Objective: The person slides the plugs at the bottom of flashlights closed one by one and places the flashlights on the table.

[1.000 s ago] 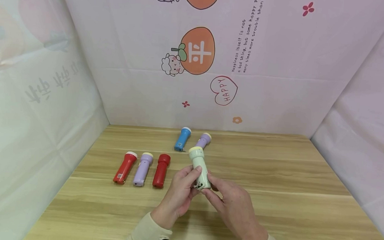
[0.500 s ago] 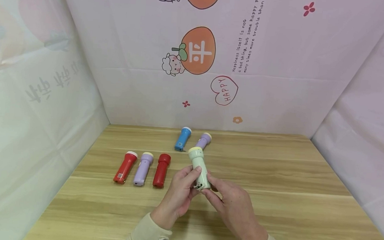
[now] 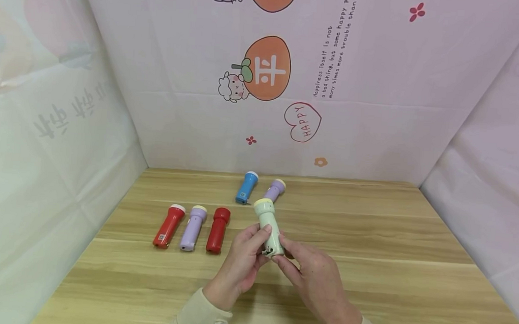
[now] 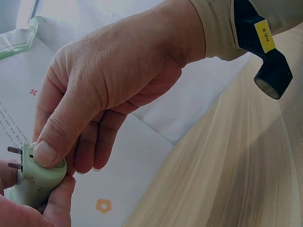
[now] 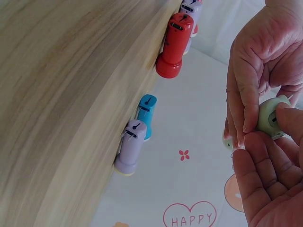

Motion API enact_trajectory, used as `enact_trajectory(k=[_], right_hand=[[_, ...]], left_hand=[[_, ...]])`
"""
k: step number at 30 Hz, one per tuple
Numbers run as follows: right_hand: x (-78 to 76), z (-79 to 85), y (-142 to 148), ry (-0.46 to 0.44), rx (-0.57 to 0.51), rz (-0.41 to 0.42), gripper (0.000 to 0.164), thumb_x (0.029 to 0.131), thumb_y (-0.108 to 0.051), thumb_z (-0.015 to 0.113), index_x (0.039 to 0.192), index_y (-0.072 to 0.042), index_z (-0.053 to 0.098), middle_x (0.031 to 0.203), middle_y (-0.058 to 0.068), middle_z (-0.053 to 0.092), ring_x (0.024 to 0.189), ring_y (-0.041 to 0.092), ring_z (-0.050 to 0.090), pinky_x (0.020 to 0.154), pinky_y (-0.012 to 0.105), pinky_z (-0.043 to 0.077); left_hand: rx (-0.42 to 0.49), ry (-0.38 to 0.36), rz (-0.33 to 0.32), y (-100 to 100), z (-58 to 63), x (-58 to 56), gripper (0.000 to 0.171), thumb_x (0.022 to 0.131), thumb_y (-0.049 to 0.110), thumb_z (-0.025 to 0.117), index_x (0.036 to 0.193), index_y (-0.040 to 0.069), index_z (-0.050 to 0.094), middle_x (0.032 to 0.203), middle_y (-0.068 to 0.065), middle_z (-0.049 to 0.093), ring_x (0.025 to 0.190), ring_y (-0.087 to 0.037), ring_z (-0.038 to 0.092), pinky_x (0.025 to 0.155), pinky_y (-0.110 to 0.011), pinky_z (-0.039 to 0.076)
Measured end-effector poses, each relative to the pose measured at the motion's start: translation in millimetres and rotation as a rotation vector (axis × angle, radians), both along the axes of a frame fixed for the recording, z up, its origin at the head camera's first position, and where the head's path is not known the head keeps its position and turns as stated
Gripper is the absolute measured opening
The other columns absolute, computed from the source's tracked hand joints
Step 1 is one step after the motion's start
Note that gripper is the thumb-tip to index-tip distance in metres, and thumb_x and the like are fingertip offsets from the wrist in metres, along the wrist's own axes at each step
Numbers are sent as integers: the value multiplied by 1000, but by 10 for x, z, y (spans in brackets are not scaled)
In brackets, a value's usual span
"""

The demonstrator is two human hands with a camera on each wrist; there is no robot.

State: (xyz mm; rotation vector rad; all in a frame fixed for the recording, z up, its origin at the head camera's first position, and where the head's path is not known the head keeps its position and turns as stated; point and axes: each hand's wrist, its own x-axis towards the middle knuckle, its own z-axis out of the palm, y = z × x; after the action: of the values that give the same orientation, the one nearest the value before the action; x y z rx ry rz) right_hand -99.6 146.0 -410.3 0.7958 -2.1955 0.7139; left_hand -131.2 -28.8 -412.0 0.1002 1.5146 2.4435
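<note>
A pale green flashlight (image 3: 272, 233) with a yellow rim is held tilted above the table, its head away from the person. My left hand (image 3: 244, 259) grips its body, thumb along the top. My right hand (image 3: 317, 272) pinches the tail end between thumb and fingers. In the left wrist view, two metal plug prongs (image 4: 15, 158) stick out of the tail, and the right thumb (image 4: 46, 152) presses beside them. The right wrist view has the flashlight's tail (image 5: 271, 118) between both hands, partly hidden by fingers.
On the wooden table (image 3: 370, 236) lie a red flashlight with white rim (image 3: 168, 228), a purple one (image 3: 192, 231), a dark red one (image 3: 217, 233), a blue one (image 3: 247, 188), and another purple one (image 3: 275, 188) partly behind the green one. Printed cloth (image 3: 367, 114) walls three sides.
</note>
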Motion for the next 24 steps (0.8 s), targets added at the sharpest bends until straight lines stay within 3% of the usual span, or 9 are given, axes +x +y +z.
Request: enact_trajectory(k=[24], right_hand=[[12, 17, -19, 14, 1, 13, 51, 74, -8, 92, 121, -1, 74, 106, 5, 80, 84, 11, 77, 73, 18, 59]], left_hand=[[14, 5, 7, -8, 8, 29, 51, 108, 26, 58, 142, -10, 49, 116, -10, 72, 101, -11, 69, 85, -22, 58]])
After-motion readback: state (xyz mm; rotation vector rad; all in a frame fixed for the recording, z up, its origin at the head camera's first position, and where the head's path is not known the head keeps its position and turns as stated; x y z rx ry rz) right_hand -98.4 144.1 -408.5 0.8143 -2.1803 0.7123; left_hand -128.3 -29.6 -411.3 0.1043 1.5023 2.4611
